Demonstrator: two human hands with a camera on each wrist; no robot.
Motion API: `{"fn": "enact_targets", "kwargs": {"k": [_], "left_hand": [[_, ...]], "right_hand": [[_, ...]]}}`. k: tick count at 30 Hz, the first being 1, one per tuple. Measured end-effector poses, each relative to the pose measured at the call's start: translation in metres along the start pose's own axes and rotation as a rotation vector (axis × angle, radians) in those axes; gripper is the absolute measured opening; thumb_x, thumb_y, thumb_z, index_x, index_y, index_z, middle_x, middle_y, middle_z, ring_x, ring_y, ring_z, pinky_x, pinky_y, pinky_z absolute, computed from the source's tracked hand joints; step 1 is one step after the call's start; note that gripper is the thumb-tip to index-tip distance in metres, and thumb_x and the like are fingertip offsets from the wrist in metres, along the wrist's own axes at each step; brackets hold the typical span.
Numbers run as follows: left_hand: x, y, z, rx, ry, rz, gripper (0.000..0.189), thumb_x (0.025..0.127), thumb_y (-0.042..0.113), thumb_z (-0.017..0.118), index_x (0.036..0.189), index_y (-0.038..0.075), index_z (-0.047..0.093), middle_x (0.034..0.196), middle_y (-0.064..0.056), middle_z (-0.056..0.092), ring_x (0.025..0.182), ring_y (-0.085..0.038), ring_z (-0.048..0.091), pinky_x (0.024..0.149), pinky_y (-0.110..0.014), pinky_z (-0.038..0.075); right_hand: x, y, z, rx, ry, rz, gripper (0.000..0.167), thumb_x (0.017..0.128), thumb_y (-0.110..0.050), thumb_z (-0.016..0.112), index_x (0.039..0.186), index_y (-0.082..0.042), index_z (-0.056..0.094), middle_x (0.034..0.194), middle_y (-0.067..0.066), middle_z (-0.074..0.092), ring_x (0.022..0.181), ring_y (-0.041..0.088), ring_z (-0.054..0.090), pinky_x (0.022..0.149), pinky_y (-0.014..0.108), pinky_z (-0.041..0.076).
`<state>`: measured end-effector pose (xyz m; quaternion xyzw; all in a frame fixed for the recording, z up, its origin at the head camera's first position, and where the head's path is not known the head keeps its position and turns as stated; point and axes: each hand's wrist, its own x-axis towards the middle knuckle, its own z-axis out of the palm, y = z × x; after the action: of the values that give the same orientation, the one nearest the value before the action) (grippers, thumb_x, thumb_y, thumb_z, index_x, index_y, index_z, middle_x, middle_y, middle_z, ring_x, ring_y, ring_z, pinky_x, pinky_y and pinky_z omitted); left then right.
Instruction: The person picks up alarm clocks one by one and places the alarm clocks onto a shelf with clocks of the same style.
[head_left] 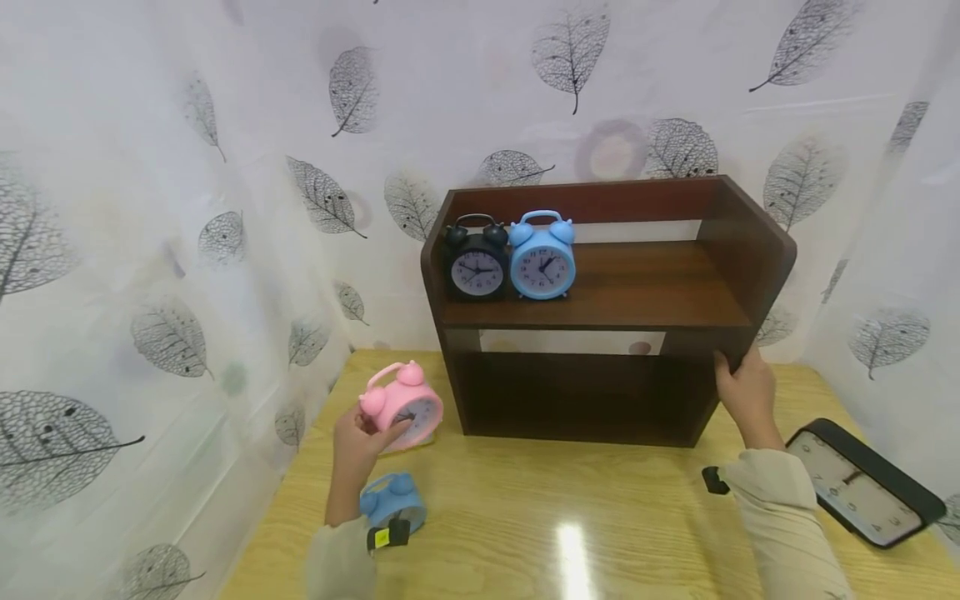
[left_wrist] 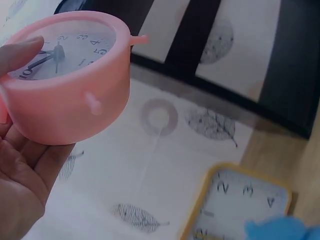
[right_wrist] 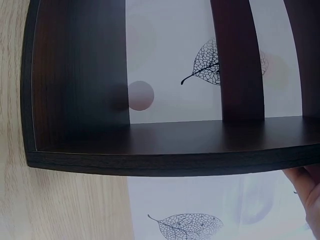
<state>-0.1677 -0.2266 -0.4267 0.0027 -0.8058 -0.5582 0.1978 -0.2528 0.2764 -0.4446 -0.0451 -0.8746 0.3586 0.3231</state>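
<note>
My left hand (head_left: 358, 450) holds a pink twin-bell alarm clock (head_left: 408, 408), thumb over its face and fingers round its back. In the left wrist view the pink clock (left_wrist: 75, 105) is close up, its small feet sticking out. With my right hand (head_left: 748, 390) I grip the right side panel of a dark brown two-tier shelf (head_left: 645, 308), below its middle board. The right wrist view shows my fingers (right_wrist: 302, 182) at the panel's outer side. On the upper tier, at the left, a black alarm clock (head_left: 477, 271) stands beside a light blue alarm clock (head_left: 542, 265).
A blue alarm clock (head_left: 393, 500) sits on the wooden table (head_left: 510, 508), partly behind my left wrist. A yellow-rimmed square clock (left_wrist: 240, 200) is near the shelf's left side. To the right of my forearm lies a black-framed rectangular clock (head_left: 862, 483). Leaf-patterned sheeting (head_left: 465, 92) surrounds the table.
</note>
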Motion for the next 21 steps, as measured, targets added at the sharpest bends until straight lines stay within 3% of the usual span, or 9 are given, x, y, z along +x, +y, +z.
{"fn": "enact_targets", "kwargs": {"k": [5, 12, 17, 21], "left_hand": [[0.009, 0.014, 0.018, -0.019, -0.077, 0.081, 0.036, 0.067, 0.002, 0.081, 0.098, -0.002, 0.064, 0.083, -0.006, 0.064, 0.064, -0.002, 0.053, 0.06, -0.017, 0.047], [0.015, 0.039, 0.044, -0.054, -0.204, 0.09, 0.044, 0.071, 0.002, 0.079, 0.11, -0.003, 0.061, 0.098, -0.02, 0.066, 0.072, -0.004, 0.056, 0.067, -0.017, 0.049], [0.023, 0.051, 0.063, -0.077, -0.28, 0.174, 0.042, 0.071, 0.004, 0.078, 0.109, -0.003, 0.06, 0.096, -0.021, 0.066, 0.072, -0.006, 0.056, 0.065, -0.017, 0.049], [0.027, 0.067, 0.079, -0.106, -0.347, 0.207, 0.043, 0.072, 0.005, 0.078, 0.111, -0.002, 0.059, 0.099, -0.021, 0.066, 0.073, -0.009, 0.055, 0.068, -0.018, 0.05]], "right_hand": [[0.001, 0.0, 0.0, 0.004, -0.003, -0.002, 0.038, 0.087, -0.009, 0.053, 0.117, 0.013, 0.044, 0.1, 0.046, 0.053, 0.092, 0.063, 0.047, 0.076, 0.065, 0.034], [0.001, 0.0, -0.001, -0.01, -0.012, 0.014, 0.039, 0.087, -0.009, 0.053, 0.117, 0.013, 0.043, 0.1, 0.046, 0.052, 0.093, 0.064, 0.046, 0.077, 0.065, 0.034], [0.002, 0.0, -0.001, -0.009, -0.02, 0.027, 0.04, 0.088, -0.01, 0.053, 0.12, 0.011, 0.043, 0.102, 0.046, 0.052, 0.094, 0.063, 0.047, 0.078, 0.065, 0.034], [0.002, 0.0, -0.002, -0.009, -0.027, 0.033, 0.039, 0.088, -0.011, 0.053, 0.119, 0.011, 0.043, 0.104, 0.046, 0.052, 0.095, 0.062, 0.047, 0.078, 0.065, 0.034]]}}
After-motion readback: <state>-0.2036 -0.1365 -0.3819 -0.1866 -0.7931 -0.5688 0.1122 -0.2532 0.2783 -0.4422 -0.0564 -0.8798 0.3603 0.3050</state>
